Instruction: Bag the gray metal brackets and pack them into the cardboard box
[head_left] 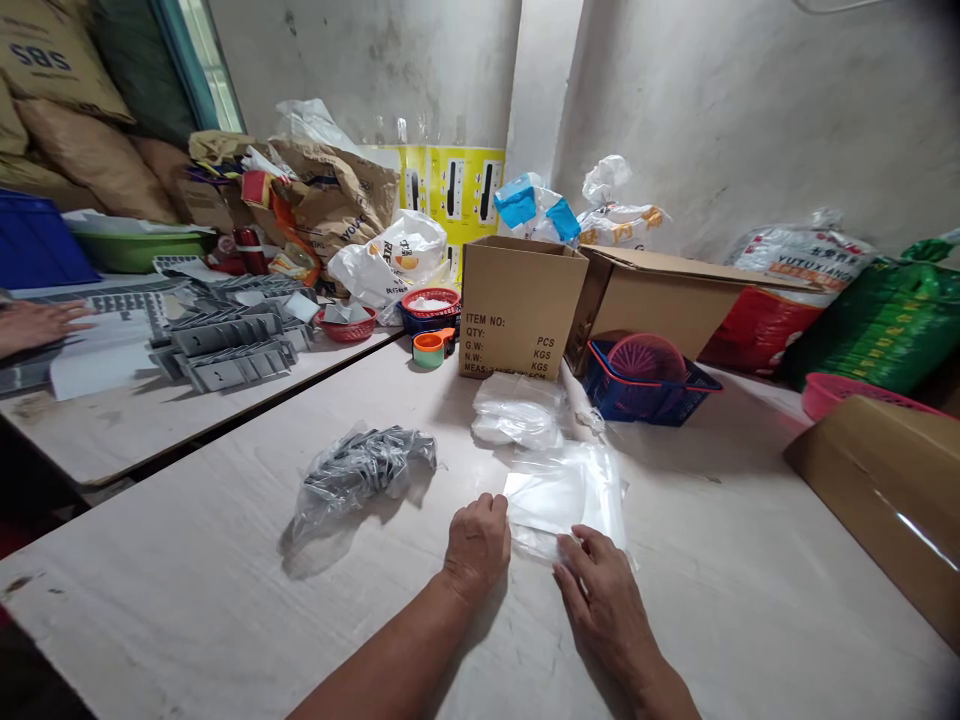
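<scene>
A stack of clear plastic bags (604, 490) lies flat in front of me, with a white sheet-like bright patch (544, 500) on its left part. My left hand (480, 545) is closed at the left edge of the stack, its fingers curled and pinching the edge of a plastic bag. Over the near edge rests my right hand (600, 590), fingers apart, fingertips touching the plastic. Behind the stack sit more crumpled clear bags (521, 410). To the left of my hands lies a clear bag filled with grey flat pieces (367, 465).
Cardboard boxes (521, 310) and a blue basket (637, 395) stand at the back. A tape dispenser (431, 347) is near them. Another cardboard box (885, 510) is at right. On the left table are grey pieces (232, 340) and another person's hand (37, 325).
</scene>
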